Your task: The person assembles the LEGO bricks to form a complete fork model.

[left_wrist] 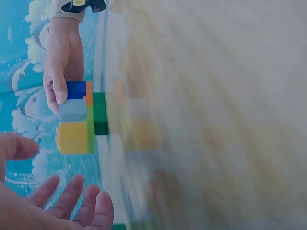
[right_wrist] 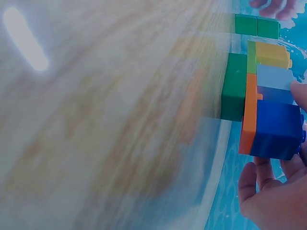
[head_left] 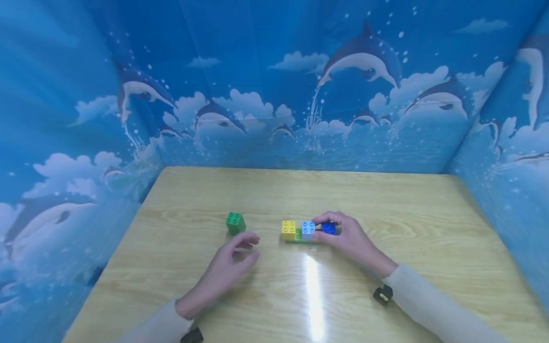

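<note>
My right hand (head_left: 349, 237) pinches the light blue toy building brick (head_left: 308, 229) between thumb and index finger. That brick sits between a yellow brick (head_left: 289, 229) and a dark blue brick (right_wrist: 277, 129) in the top row of a low build. Beneath them lie a lime green piece (left_wrist: 90, 134) and an orange piece (right_wrist: 249, 115), with a dark green brick (right_wrist: 233, 86) at the bottom. The dark blue brick is partly hidden by the right hand in the head view. My left hand (head_left: 225, 267) holds nothing, its fingers loosely bent, left of the build.
A green two-brick stack (head_left: 236, 224) stands on the wooden table (head_left: 411, 205), just beyond the left hand. A dolphin-print curtain (head_left: 257, 71) rises behind the table and along both sides. Light glares on the tabletop in front of the build.
</note>
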Tool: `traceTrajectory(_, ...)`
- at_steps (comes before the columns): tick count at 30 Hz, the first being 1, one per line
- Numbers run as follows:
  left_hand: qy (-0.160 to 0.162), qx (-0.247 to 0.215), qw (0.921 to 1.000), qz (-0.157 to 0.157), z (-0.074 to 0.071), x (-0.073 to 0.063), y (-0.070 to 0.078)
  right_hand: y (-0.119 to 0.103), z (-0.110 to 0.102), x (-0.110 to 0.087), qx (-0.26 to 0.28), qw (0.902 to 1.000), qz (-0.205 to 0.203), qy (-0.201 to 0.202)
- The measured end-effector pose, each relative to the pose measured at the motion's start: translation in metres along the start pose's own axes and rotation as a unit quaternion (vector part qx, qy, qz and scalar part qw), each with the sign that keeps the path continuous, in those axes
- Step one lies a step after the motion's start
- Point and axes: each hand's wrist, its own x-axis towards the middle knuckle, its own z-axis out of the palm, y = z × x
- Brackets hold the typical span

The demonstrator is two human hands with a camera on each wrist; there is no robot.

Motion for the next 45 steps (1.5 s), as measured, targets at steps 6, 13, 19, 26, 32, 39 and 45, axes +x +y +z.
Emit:
traceTrajectory(6, 0.035, 0.008, 0.9983, -0.046, -0.018, -0.010, -0.012, 0.000, 0.004, 0.001, 0.009, 0.9999, -0.005, -0.005)
traceTrajectory(13, 0.074, 0.011, 0.9912, -0.109, -0.033, -0.006, -0.019, 0.003, 0.005, -0.001, 0.007, 0.9999, 0.009, 0.006)
traceTrajectory(19, 0.076, -0.014, 0.9923, -0.097, -0.051, 0.003, -0.028, 0.001, 0.007, -0.001, 0.012, 0.9999, -0.002, 0.003)
traceTrajectory(26, 0.018, 0.001, 0.9951, -0.097, -0.061, 0.022, -0.029, 0.000, 0.002, 0.000, 0.015, 0.9997, 0.016, 0.009)
traceTrajectory(32, -0.010, -0.017, 0.9962, -0.085, -0.063, 0.036, -0.030, -0.001, 0.001, -0.002, 0.016, 0.9996, 0.020, 0.009)
traceTrajectory(39, -0.026, 0.001, 0.9963, -0.081, -0.060, 0.045, -0.035, 0.003, 0.001, -0.004, 0.009, 0.9998, 0.015, 0.013)
traceTrajectory(45, -0.029, 0.031, 0.9973, -0.061, -0.059, 0.047, -0.039, 0.003, 0.002, -0.004, 0.016, 0.9997, 0.012, 0.012)
